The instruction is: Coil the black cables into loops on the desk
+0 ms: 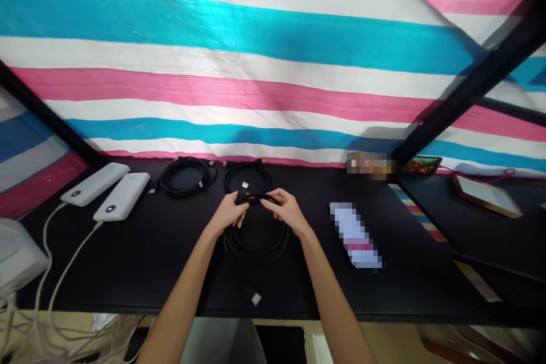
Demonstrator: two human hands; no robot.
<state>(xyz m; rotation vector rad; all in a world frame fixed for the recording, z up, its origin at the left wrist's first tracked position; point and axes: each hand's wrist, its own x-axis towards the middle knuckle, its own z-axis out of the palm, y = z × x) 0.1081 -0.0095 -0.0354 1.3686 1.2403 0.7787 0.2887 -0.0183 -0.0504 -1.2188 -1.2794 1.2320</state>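
Between my two hands is a black cable (257,259) wound into a loose coil, its lower part hanging over or resting on the black table. My left hand (230,210) is closed around the upper left of the coil, and a plug with a metal end (244,186) sticks up beside its fingers. On the upper right of the loop, my right hand (286,210) pinches the strands. The cable's other plug (256,298) points toward the table's front edge. Just behind my hands lies a second coiled black cable (230,173).
Further left lies another coiled black cable (170,185). Two white power banks (98,183) with white cords sit at the left. On the right is a blurred phone-like slab (354,233). Striped sheeting (256,91) hangs behind the table, and a dark frame post (452,94) slants at the right.
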